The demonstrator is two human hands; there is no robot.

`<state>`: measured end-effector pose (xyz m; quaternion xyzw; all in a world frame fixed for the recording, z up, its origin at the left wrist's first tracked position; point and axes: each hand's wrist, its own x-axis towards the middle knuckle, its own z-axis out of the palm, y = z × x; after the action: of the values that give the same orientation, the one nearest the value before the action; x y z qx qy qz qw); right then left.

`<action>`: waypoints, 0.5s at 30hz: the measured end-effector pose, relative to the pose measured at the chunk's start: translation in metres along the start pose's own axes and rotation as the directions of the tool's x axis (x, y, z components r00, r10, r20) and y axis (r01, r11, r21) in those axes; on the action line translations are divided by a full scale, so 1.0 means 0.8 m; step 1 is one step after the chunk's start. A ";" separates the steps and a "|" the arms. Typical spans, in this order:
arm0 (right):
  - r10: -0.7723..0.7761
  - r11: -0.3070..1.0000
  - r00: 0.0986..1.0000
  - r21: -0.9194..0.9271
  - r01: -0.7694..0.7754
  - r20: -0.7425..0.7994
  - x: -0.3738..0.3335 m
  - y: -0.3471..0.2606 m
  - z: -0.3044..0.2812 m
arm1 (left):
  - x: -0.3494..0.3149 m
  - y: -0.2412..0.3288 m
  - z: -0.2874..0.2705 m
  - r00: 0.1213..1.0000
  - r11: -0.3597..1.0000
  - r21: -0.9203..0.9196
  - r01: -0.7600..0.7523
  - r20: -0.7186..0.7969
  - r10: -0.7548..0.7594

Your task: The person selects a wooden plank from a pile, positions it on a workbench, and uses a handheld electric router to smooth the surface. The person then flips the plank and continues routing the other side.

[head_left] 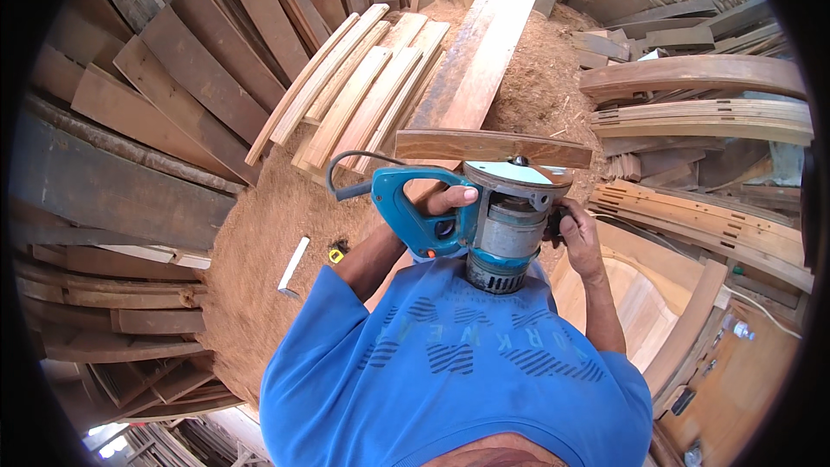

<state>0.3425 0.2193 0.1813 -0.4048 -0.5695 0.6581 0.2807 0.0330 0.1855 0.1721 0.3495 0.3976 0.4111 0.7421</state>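
Note:
I hold a teal and grey electric router point(506, 229) in front of my chest, its motor end toward my shirt and its pale base plate point(523, 175) facing away. My left hand point(448, 201) is closed around the teal loop handle, thumb on top. At the opposite side, my right hand point(577, 232) grips the router by a dark side knob, mostly hidden by the fingers. Just beyond the base plate lies a narrow brown wooden board point(488, 147), crosswise. The router's bit end meets its near edge; whether it touches cannot be made out.
A long plank point(484, 52) runs away beneath the crosswise board. Several pale milled strips point(367, 95) lie at its left. A square point(294, 266) and a tape measure point(338, 251) rest on sawdust. Boards stand along the left; slotted curved pieces point(705, 119) are stacked right.

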 end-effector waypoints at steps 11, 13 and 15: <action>-0.167 0.655 0.977 -0.726 0.209 0.131 -0.015 -0.038 -0.013 | -0.002 -0.001 0.001 1.000 1.000 0.010 0.021 0.017 -0.021; -0.091 0.653 0.995 -0.752 0.091 0.041 -0.011 -0.029 0.011 | -0.004 0.000 0.000 0.999 1.000 0.012 0.024 0.021 -0.024; -0.030 0.694 0.999 -0.719 -0.011 -0.045 0.000 -0.024 0.018 | -0.005 -0.001 0.000 0.999 1.000 0.011 0.026 0.025 -0.026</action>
<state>0.3283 0.2153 0.2009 -0.4968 -0.7757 0.3707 0.1185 0.0319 0.1817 0.1727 0.3533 0.3948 0.3951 0.7505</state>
